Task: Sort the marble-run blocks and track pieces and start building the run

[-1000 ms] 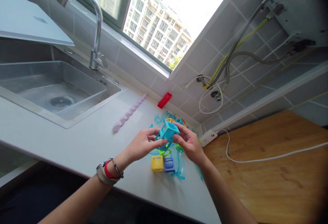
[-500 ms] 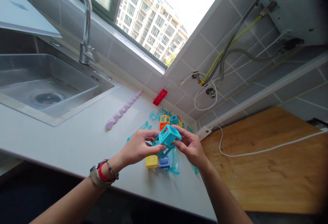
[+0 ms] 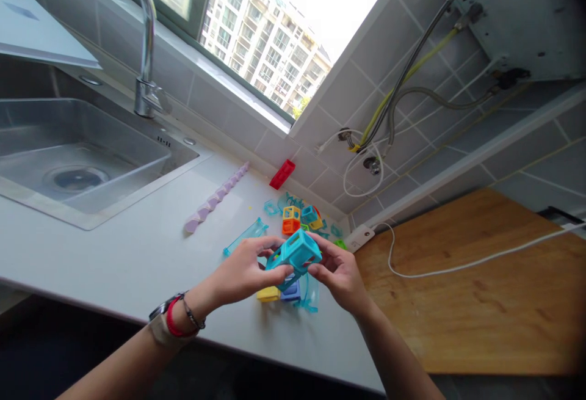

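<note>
Since the earlier frame, my left hand (image 3: 245,269) and right hand (image 3: 341,272) have come a bit closer to me with the blue piece (image 3: 300,252), so the yellow cube (image 3: 292,212) and orange cube (image 3: 290,226) behind show better. From the head camera, both grips pinch the blue piece between thumb and fingers, up over the counter (image 3: 206,278). I think the work is partway: yellow and orange sit touching, but the clear blue part (image 3: 247,235) lies apart and the blue piece isn't put down. It looks like hard, smooth plastic, boxy with window holes. The lilac strip (image 3: 217,197) is bumpy; the red block (image 3: 282,174) is long and straight.
</note>
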`<action>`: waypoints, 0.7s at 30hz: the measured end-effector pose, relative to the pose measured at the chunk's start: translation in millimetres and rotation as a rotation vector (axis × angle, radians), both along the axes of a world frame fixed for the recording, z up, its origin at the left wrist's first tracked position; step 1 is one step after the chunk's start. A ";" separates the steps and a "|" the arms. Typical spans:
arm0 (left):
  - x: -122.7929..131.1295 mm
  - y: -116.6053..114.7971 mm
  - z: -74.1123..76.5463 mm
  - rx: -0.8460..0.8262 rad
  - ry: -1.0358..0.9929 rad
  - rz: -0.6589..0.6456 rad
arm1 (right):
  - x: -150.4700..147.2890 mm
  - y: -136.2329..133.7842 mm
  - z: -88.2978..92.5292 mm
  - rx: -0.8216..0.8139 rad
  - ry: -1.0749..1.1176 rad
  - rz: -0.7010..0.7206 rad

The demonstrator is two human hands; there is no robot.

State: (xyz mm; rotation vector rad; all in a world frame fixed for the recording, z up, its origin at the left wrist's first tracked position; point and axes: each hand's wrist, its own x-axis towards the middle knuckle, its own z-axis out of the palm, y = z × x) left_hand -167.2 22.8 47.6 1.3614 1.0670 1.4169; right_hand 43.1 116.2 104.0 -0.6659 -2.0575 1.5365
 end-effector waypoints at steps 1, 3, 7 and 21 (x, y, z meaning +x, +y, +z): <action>0.2 0.8 -0.3 -0.004 -0.048 -0.027 | 1.4 8.0 0.3 0.006 0.012 0.001; -0.9 2.9 -1.9 -0.043 -0.184 -0.093 | 3.9 33.5 -1.1 0.028 0.053 -0.063; -6.0 8.2 -6.9 -0.178 -0.371 -0.101 | 4.3 112.6 -17.9 0.191 -0.049 -0.462; -16.6 23.8 -26.4 -0.243 -0.544 -0.027 | -7.6 225.0 -101.5 0.648 -0.605 -0.596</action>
